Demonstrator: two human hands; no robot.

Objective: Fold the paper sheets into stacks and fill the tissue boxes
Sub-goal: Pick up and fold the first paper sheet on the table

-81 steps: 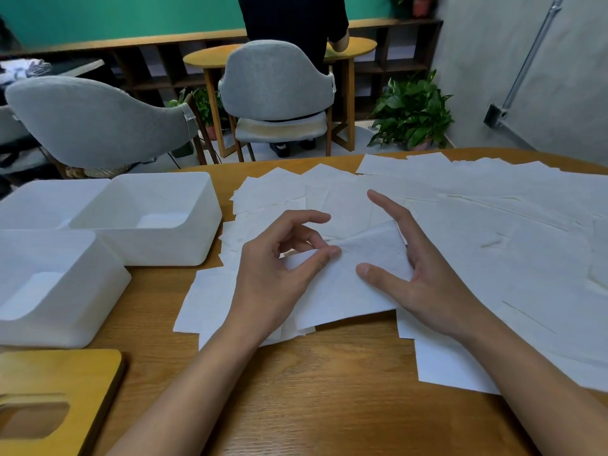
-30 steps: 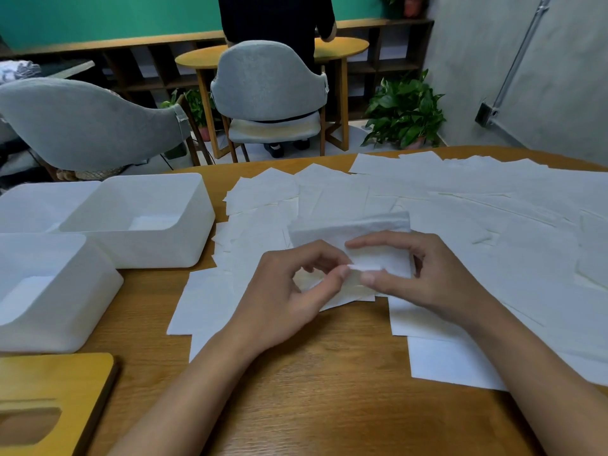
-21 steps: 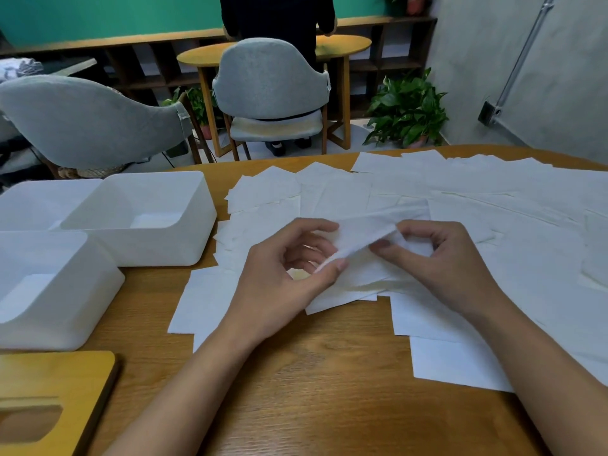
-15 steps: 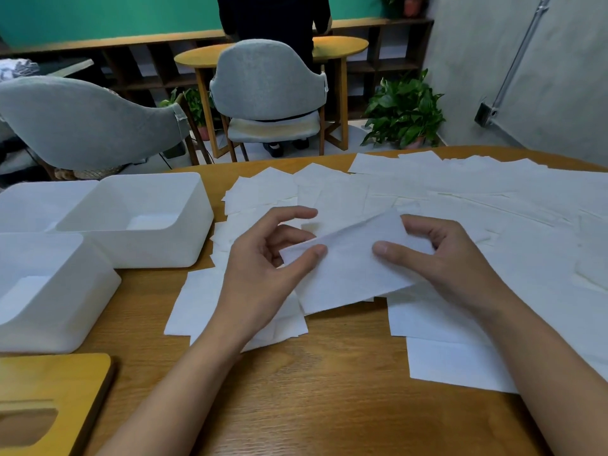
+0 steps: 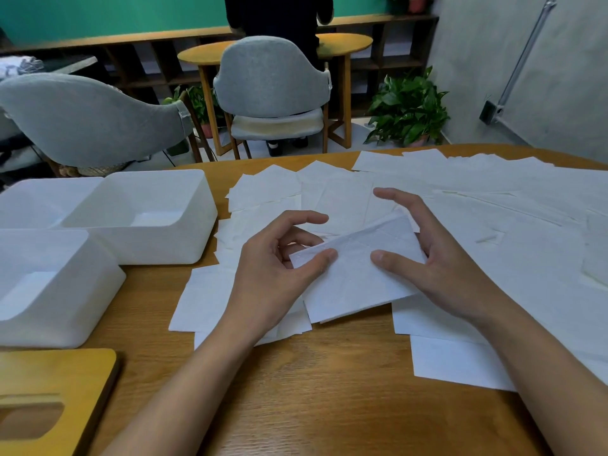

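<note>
At the lower left corner, nearest of all, a flat yellow wooden lid with an oblong slot lies on the brown wooden surface. Past a stretch of bare wood, both hands hold a folded white paper sheet, which sits slanted over the near edge of the spread of paper. The left hand pinches its left corner, thumb on top, middle fingers curled beneath and forefinger arched clear above. The right hand takes the right end, thumb pressed on top and the other fingers spread apart behind the sheet's far edge. Around and beyond the hands, loose white paper sheets overlap across the middle and right of the surface. To the left stand three open-topped white plastic boxes, close together. Beyond the far edge are two grey upholstered chairs, a leafy green potted plant and a small round wooden table with a person in dark clothes standing at it.
</note>
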